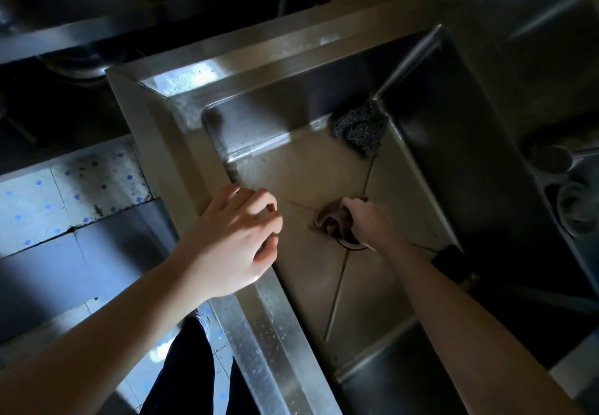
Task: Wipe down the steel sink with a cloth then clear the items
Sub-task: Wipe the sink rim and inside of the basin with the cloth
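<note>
Seemingly mid-wipe: the right hand [366, 223] grips the cloth [330, 220] down in the sink [259, 317], the left hand [233, 239] rests loosely curled on its rim; the scouring pad [358, 131] is not yet cleared.

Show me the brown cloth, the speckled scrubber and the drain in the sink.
brown cloth [332, 220], head view, on its bunched folds.
speckled scrubber [359, 131], head view, middle of its top face.
drain [353, 246], head view, on its pale rim.

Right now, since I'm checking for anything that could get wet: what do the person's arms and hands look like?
Both are bare: the left hand and right hand wear no gloves, and no sleeve or watch shows on either forearm.
</note>
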A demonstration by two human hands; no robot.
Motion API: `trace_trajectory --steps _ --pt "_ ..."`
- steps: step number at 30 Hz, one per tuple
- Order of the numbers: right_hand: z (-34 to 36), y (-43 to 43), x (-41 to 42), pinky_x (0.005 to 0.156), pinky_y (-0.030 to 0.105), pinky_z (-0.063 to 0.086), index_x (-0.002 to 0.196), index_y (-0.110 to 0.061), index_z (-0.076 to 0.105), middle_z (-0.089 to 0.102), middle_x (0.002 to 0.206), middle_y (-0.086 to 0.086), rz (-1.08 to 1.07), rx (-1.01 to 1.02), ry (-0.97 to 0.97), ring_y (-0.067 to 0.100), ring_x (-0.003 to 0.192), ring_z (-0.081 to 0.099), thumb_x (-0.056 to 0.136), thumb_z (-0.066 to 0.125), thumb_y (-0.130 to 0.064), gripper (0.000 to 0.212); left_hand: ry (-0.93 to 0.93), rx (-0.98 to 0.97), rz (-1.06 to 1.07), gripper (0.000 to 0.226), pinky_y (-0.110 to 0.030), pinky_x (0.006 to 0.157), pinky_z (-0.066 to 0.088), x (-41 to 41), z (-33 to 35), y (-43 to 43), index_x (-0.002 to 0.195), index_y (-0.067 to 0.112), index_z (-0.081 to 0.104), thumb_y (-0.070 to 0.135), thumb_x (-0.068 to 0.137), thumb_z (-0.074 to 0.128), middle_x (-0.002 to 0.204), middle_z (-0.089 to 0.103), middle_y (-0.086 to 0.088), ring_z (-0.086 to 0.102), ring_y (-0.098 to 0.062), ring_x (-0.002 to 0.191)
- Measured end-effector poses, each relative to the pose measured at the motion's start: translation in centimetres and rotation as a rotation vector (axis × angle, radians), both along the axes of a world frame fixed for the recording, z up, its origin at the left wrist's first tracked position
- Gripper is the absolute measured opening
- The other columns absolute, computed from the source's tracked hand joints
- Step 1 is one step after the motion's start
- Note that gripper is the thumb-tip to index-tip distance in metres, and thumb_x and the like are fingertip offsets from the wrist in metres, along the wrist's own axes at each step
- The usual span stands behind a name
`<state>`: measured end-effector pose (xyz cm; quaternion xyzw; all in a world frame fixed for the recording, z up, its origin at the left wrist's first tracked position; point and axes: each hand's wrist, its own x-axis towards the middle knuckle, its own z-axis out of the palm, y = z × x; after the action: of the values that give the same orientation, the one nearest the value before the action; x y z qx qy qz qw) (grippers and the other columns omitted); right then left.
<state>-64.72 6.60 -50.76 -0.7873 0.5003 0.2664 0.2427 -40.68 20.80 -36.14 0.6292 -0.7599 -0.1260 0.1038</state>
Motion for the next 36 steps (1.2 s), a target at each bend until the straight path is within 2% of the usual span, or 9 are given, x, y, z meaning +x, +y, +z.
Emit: trace_trajectory --steps 4,9,12,15,17,20,24,30,36 --pt "0.5 1.7 -3.2 0.092 0.046 0.047 0.116 -0.024 0.051 0.06 0.121 0.005 -0.061 0.057 0.009 0.029 0.113 0.056 0.084 0.054 -0.001 0.039 0.015 0.011 0.009 0.01 -0.037 0.089 0.036 0.0 -0.1 0.0 0.075 0.017 0.059 0.025 0.078 0.055 0.091 0.056 -0.003 0.054 -0.025 0.076" --pt "2.4 1.0 -7.6 0.099 0.039 0.042 0.125 -0.014 0.054 0.059 0.127 0.015 -0.511 0.012 -0.173 0.032 0.119 0.054 0.091 0.051 -0.003 0.037 0.014 0.019 0.013 0.008 -0.038 0.088 0.037 -0.1 -0.1 0.0 0.075 0.017 0.06 0.024 0.077 0.057 0.092 0.057 -0.003 0.055 -0.026 0.077" --pt "3.0 -0.7 -10.3 0.091 0.034 0.041 0.129 -0.01 0.052 0.057 0.128 0.02 -0.655 -0.089 -0.14 0.035 0.118 0.053 0.09 0.05 -0.004 0.04 0.014 0.011 0.015 0.008 -0.037 0.088 0.037 -0.1 -0.1 0.0 0.075 0.016 0.06 0.024 0.076 0.059 0.091 0.057 -0.003 0.055 -0.026 0.075" --pt "2.4 -1.5 -12.2 0.088 0.038 0.043 0.129 -0.008 0.05 0.057 0.124 0.022 -0.864 -0.16 -0.106 0.039 0.113 0.054 0.092 0.046 -0.003 0.037 0.014 0.003 0.015 0.007 -0.038 0.088 0.038 -0.1 0.0 -0.1 0.074 0.016 0.061 0.023 0.075 0.06 0.091 0.058 -0.004 0.056 -0.027 0.075" --pt "1.3 -1.6 -12.6 0.093 0.043 0.044 0.126 -0.004 0.049 0.056 0.123 0.024 -1.05 -0.231 -0.102 0.041 0.112 0.053 0.094 0.043 -0.005 0.033 0.012 0.003 0.013 0.009 -0.039 0.088 0.038 -0.2 0.0 -0.1 0.074 0.016 0.062 0.024 0.076 0.058 0.091 0.058 -0.004 0.057 -0.027 0.076" --pt "-0.2 -1.7 -11.7 0.102 0.04 0.039 0.132 0.0 0.046 0.053 0.132 0.024 -1.276 -0.316 -0.175 0.04 0.121 0.049 0.095 0.046 -0.012 0.039 0.006 -0.003 0.014 0.013 -0.038 0.088 0.037 -0.1 -0.3 -0.1 0.075 0.016 0.062 0.026 0.077 0.053 0.092 0.058 -0.003 0.057 -0.026 0.076" --pt "-1.6 -1.4 -8.6 0.103 0.041 0.038 0.136 -0.012 0.045 0.049 0.139 0.019 -1.115 -0.281 -0.139 0.038 0.127 0.046 0.093 0.054 -0.023 0.046 0.01 -0.017 0.02 0.014 -0.038 0.088 0.037 -0.1 -0.4 0.0 0.076 0.016 0.062 0.026 0.078 0.053 0.093 0.057 -0.003 0.055 -0.026 0.076" --pt "-2.9 2.0 -5.3 0.098 0.041 0.043 0.117 -0.014 0.058 0.056 0.128 0.015 -0.824 -0.279 -0.235 0.037 0.116 0.052 0.086 0.059 -0.011 0.031 -0.006 -0.029 0.023 0.011 -0.037 0.09 0.034 -0.1 -0.4 0.1 0.077 0.017 0.062 0.026 0.076 0.055 0.093 0.058 -0.003 0.053 -0.026 0.076" --pt "-3.0 4.5 -6.1 0.093 0.028 0.04 0.111 -0.011 0.061 0.06 0.121 0.014 -0.99 -0.297 -0.432 0.029 0.113 0.056 0.086 0.062 -0.006 0.026 -0.019 -0.013 0.025 0.012 -0.037 0.088 0.034 -0.1 -0.2 0.0 0.076 0.018 0.062 0.027 0.076 0.054 0.092 0.058 -0.002 0.055 -0.026 0.076"
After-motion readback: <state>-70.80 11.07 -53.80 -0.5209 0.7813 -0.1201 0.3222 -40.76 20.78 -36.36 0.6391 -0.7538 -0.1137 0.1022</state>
